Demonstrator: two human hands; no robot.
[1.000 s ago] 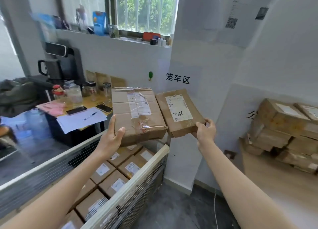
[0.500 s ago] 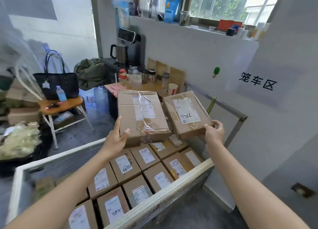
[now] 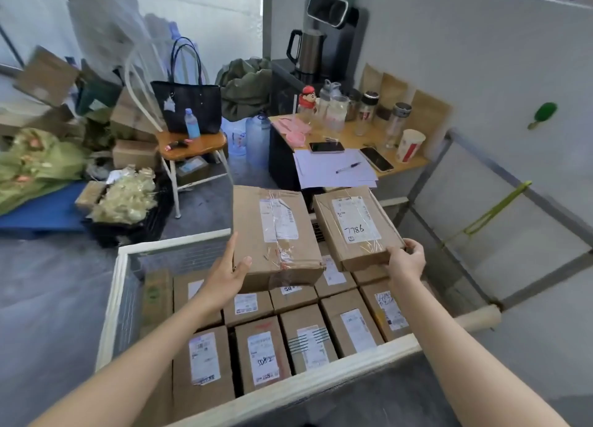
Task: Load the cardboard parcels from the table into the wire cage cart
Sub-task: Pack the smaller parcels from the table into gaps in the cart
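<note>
one big parcel, one small parcel over packed boxes in cart.

— What does the person wear on the hands?
— Both are bare, the left hand and the right hand.
— And further back from the grip?
— The left forearm and right forearm are bare too, slim and smooth from the wrist to the lower edge of view.

The larger parcel is left of the smaller parcel, both above packed parcels in the cage cart; the tabletop stands behind.
</note>
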